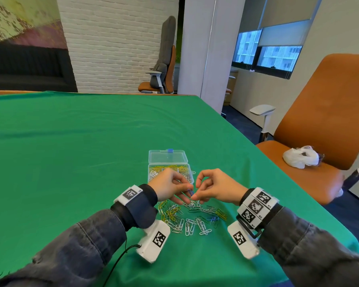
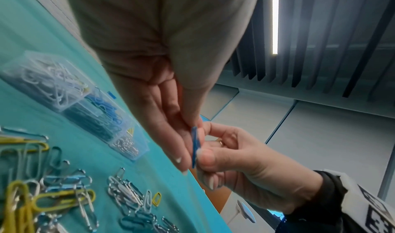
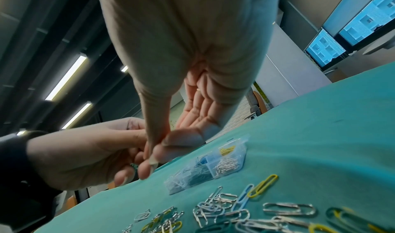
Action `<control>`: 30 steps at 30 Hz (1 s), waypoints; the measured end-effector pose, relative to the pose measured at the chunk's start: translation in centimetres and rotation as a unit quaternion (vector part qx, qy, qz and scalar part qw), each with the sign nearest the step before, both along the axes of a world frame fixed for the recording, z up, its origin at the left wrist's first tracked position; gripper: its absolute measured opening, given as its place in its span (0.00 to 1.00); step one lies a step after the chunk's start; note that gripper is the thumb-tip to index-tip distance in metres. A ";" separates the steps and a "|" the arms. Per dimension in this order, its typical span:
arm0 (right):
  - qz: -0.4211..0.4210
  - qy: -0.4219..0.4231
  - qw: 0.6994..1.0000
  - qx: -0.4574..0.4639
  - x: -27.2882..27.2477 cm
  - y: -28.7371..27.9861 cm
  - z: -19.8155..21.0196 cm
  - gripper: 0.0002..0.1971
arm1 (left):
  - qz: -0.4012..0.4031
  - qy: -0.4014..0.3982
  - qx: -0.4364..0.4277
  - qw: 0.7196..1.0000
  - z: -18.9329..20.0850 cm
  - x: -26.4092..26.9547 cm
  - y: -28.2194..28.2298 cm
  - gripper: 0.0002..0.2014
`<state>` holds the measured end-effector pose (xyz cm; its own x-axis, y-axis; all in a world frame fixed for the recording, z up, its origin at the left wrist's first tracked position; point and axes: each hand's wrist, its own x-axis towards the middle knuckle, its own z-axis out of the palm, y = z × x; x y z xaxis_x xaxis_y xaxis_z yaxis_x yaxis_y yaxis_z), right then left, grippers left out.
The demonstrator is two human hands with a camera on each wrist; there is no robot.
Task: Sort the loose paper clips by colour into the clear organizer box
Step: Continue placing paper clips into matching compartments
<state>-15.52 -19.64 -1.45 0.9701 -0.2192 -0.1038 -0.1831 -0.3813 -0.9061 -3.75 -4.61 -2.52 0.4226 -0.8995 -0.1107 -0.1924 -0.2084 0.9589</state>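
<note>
I see blue paper clip [image 2: 195, 145] pinched between left hand [image 1: 170, 188] and right hand [image 1: 214, 188] fingertips. Light, springy wire, snags neighbours; I'd hold flat faces.

We see our hands [image 1: 192, 189] hiding the box's [image 1: 168, 160] near compartments; the blue clip [image 2: 195, 146] shows only edge-on between fingertips.

Office meeting room; orange swivel chairs [image 1: 319, 125]; roller-blind windows [image 1: 278, 48]; white brick wall [image 1: 116, 42]
</note>
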 end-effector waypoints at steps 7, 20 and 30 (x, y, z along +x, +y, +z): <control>-0.005 0.003 1.000 -0.027 -0.2 0.0 0.0 0.15 | -0.005 -0.014 0.012 1.000 0.1 -0.3 0.1 0.07; 0.131 0.174 0.924 -0.315 -2.2 -2.1 -1.7 0.05 | 0.136 -0.163 0.028 0.977 0.8 3.3 1.5 0.08; 0.145 0.139 0.929 -0.311 -1.4 -2.7 -1.3 0.08 | 0.193 -0.209 0.046 0.958 1.0 6.4 0.7 0.07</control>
